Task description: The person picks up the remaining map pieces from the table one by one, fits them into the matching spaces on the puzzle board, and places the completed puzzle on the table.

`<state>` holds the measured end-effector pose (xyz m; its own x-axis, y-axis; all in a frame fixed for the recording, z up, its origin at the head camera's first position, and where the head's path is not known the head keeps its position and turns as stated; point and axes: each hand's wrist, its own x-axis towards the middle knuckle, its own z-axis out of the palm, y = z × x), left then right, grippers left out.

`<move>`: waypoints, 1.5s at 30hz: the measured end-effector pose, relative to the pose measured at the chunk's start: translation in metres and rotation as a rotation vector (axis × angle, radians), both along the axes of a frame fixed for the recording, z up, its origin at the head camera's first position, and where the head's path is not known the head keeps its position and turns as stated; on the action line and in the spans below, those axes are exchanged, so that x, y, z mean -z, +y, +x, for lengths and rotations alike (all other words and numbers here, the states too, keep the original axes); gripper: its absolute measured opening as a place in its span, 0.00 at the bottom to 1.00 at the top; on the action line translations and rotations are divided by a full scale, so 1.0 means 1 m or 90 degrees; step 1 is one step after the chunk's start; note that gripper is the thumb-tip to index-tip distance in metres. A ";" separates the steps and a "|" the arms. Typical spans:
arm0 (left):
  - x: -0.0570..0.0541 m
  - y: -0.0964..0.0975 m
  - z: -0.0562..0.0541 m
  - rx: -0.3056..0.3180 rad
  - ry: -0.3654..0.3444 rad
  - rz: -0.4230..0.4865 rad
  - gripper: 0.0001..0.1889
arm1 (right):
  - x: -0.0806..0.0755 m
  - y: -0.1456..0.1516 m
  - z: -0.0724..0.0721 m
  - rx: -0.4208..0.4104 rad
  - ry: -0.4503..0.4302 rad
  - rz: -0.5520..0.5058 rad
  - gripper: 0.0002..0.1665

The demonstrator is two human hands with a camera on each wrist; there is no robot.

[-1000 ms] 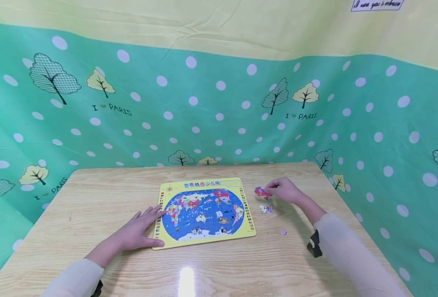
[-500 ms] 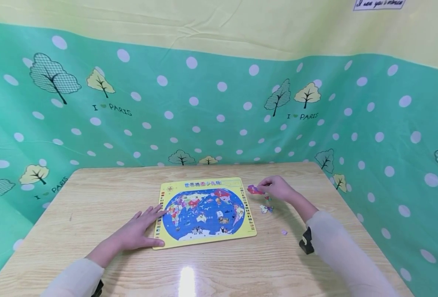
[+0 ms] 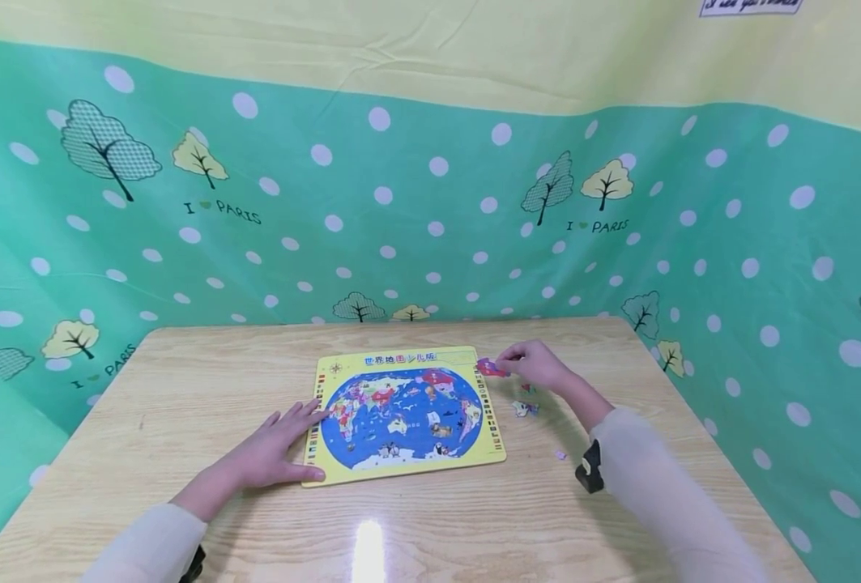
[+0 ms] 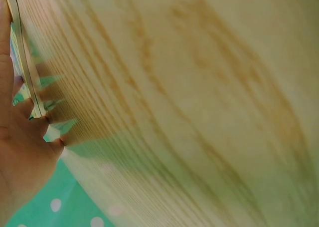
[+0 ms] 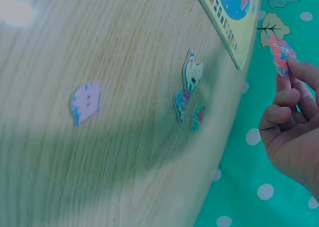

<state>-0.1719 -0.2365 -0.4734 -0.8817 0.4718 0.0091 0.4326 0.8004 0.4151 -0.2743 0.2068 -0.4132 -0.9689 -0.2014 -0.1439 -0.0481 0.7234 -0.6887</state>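
A yellow-bordered world map puzzle board lies flat on the table, its ocean blue. My left hand rests along the board's left edge, fingers spread, thumb at the lower corner. In the left wrist view that hand shows beside the board's edge. My right hand pinches a red puzzle piece between thumb and fingertips, close to the board's upper right corner. The right wrist view shows the red piece held up off the table, with blue patches on it.
Right of the board lie loose puzzle pieces: a whitish one, two small multicoloured ones, and a pink one nearer the front. A green dotted curtain hangs behind the wooden table.
My right hand has carried the red piece leftward and slightly up, from above the loose pieces to the board's upper right corner. The left hand stays in place on the board.
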 end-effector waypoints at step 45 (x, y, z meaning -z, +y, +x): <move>0.002 -0.002 -0.002 0.000 -0.002 0.011 0.52 | 0.017 -0.064 -0.018 -0.031 -0.020 -0.031 0.12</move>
